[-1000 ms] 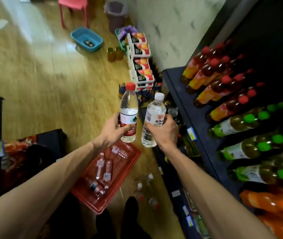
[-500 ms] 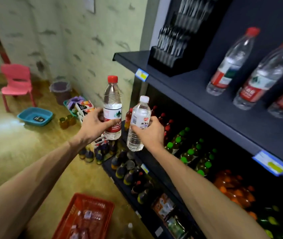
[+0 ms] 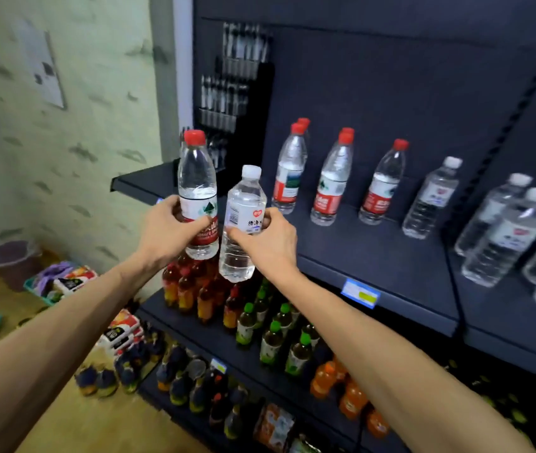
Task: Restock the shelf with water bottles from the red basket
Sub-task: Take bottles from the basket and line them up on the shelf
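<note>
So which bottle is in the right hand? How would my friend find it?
Look at the dark shelf with standing water bottles. In front of its left end, two hands each hold a bottle. The right hand holds the white-capped bottle; it is shorter than the red-capped bottle beside it.

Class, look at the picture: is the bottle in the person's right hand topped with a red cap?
No, the bottle gripped by the right hand has a white cap.

Left hand (image 3: 175, 230) covers the lower label of the red-cap bottle (image 3: 197, 191); label text unreadable, prob. blur. White-cap bottles (image 3: 502, 237) at far right cut off by frame edge. Price tag (image 3: 359, 293) too blurred to read.
</note>
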A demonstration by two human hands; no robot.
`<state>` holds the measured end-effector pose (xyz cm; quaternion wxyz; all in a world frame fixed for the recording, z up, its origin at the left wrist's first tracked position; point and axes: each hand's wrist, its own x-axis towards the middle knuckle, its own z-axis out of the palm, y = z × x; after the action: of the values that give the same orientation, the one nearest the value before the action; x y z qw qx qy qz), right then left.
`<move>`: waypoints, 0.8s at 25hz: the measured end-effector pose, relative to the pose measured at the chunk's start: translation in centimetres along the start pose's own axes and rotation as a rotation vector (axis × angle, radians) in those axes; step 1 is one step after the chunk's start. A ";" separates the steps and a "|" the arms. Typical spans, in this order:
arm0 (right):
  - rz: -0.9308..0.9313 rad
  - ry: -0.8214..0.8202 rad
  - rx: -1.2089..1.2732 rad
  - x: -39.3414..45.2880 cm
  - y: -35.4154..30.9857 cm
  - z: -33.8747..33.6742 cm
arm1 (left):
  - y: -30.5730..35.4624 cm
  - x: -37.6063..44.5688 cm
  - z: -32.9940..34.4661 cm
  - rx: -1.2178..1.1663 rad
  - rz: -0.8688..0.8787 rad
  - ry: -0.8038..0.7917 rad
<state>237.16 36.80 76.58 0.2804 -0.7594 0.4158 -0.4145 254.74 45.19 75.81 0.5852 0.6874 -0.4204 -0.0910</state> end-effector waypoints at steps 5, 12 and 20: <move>0.022 0.137 -0.005 2.2 2.0 -7.5 | 5.6 0.6 6.3 -0.023 0.087 -0.101; 0.128 0.322 -0.108 4.9 9.4 -18.6 | 10.5 1.6 16.7 -0.080 0.139 -0.239; 0.187 0.409 -0.263 6.0 17.9 -26.9 | 11.7 0.9 26.8 -0.088 0.160 -0.383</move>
<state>208.68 20.55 78.62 0.1266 -0.6479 0.5824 -0.4742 233.28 25.53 78.43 0.5295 0.5956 -0.5728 -0.1918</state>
